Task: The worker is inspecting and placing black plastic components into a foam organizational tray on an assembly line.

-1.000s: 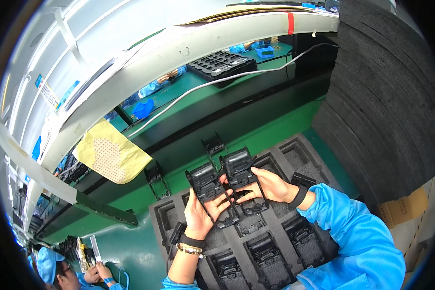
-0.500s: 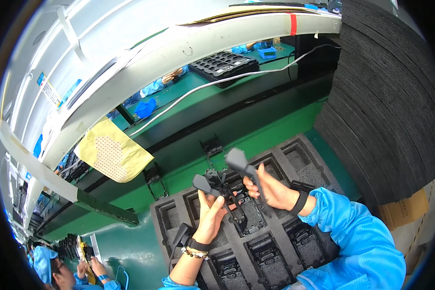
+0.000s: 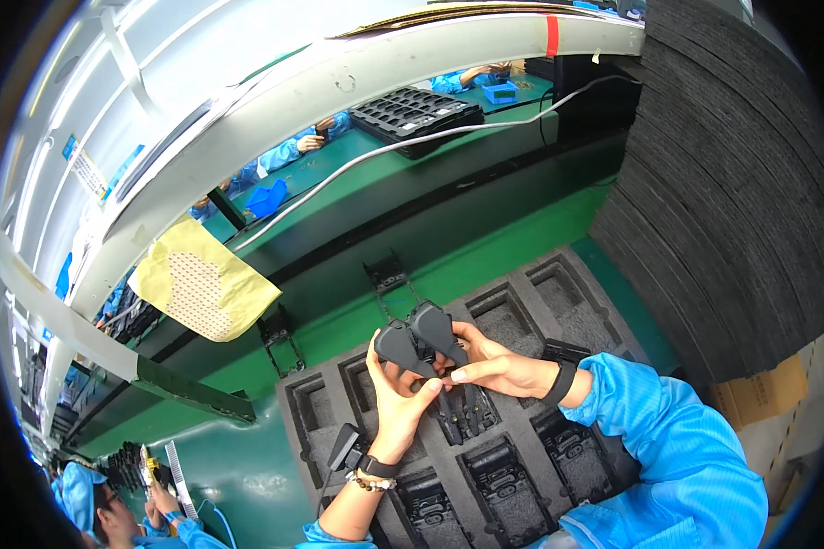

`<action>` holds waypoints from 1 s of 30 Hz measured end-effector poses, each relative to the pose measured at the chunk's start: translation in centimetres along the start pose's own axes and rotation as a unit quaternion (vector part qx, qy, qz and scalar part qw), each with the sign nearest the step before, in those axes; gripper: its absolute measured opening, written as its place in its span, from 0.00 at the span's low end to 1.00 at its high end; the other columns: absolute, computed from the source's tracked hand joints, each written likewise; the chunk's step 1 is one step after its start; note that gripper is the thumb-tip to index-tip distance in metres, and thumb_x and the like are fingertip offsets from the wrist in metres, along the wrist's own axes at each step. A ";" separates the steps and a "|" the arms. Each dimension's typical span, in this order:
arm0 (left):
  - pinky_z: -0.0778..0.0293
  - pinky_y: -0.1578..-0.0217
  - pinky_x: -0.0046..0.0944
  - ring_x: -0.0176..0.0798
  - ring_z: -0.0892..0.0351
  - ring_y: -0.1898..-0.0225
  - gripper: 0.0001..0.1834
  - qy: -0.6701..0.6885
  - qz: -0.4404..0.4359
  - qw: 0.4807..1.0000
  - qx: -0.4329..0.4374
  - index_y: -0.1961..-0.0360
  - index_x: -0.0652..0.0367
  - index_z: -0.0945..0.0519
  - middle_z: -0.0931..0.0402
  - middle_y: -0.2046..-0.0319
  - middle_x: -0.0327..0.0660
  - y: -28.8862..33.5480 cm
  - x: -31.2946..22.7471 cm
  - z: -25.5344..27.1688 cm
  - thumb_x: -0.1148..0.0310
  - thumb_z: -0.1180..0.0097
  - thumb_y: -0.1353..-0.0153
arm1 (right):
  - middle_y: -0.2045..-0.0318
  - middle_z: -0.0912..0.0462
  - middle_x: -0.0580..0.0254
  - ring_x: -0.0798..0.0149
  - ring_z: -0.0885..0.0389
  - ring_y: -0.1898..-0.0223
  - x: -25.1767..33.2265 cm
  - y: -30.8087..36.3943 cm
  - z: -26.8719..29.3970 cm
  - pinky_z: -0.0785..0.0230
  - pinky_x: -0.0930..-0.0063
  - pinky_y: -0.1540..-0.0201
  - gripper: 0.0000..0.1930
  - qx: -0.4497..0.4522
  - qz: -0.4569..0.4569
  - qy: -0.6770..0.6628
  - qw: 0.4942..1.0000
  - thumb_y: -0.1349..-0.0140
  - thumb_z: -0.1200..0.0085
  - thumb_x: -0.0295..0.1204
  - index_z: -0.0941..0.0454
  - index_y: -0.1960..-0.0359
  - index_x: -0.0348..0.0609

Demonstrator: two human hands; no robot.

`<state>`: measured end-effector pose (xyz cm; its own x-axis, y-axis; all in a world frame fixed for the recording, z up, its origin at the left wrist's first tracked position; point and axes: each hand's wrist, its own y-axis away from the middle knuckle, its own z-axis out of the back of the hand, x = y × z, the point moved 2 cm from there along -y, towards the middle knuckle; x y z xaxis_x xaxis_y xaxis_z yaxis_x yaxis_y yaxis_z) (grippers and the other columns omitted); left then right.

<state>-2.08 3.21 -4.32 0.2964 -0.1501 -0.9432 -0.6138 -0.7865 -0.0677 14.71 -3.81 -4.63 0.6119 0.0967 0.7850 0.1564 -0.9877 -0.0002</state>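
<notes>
My left hand [image 3: 395, 407] grips a dark grey, paddle-shaped plastic part [image 3: 401, 348], thumb and fingers around its lower end. A similar grey part [image 3: 435, 328] is pinched in my right hand [image 3: 496, 368], tilted beside the first. Both are held close together, apparently touching, above a dark foam tray [image 3: 337, 389]. Between them shows some black mechanism, mostly hidden by the parts and my fingers. Under my hands, a black frame-like part [image 3: 465, 416] lies in a middle compartment. Black housings [image 3: 508, 485] fill the nearer compartments.
Two black brackets [image 3: 386, 273] stand beyond the tray on the green surface. A tall stack of dark foam sheets [image 3: 723, 201] rises at right. A yellow cloth [image 3: 206, 284] hangs at left near a beam. Other people's hands work at the far bench; a co-worker [image 3: 110, 503] sits lower left.
The right-hand grey part has come down and left against the left-hand one. Both hands have drawn together, and the view has shifted slightly.
</notes>
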 end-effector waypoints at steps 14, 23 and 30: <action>0.26 0.51 0.43 0.40 0.24 0.52 0.32 0.172 0.121 0.976 0.052 0.38 0.62 0.33 0.26 0.48 0.45 -0.5 0.4 1.3 0.52 0.45 0.35 | 0.36 0.32 0.52 0.57 0.24 0.45 0.4 -0.9 1.2 0.29 0.63 0.42 0.30 0.047 -0.026 -0.146 0.988 0.26 0.66 0.49 0.42 0.32 0.40; 0.49 0.83 0.22 0.22 0.43 0.79 0.12 0.163 0.051 0.982 -0.081 0.46 0.47 0.37 0.33 0.68 0.32 -1.6 -0.9 4.0 0.59 0.56 0.26 | 0.42 0.26 0.43 0.50 0.24 0.42 1.9 -0.8 2.4 0.29 0.59 0.39 0.24 -0.058 0.029 0.023 0.998 0.25 0.64 0.45 0.38 0.38 0.39; 0.48 0.83 0.23 0.22 0.45 0.82 0.11 0.033 -0.001 0.997 -0.075 0.46 0.52 0.37 0.37 0.71 0.30 -0.9 -1.2 1.8 0.62 0.58 0.25 | 0.44 0.22 0.47 0.62 0.14 0.58 2.0 -0.8 2.7 0.25 0.83 0.71 0.24 -0.056 0.020 0.089 0.994 0.24 0.66 0.47 0.39 0.37 0.43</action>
<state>-3.16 5.17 -3.66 0.3481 -0.1836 -0.9193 -0.4983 -0.8669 -0.0155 17.93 -2.50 -4.71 0.4667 0.0445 0.8833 0.0415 -0.9987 0.0284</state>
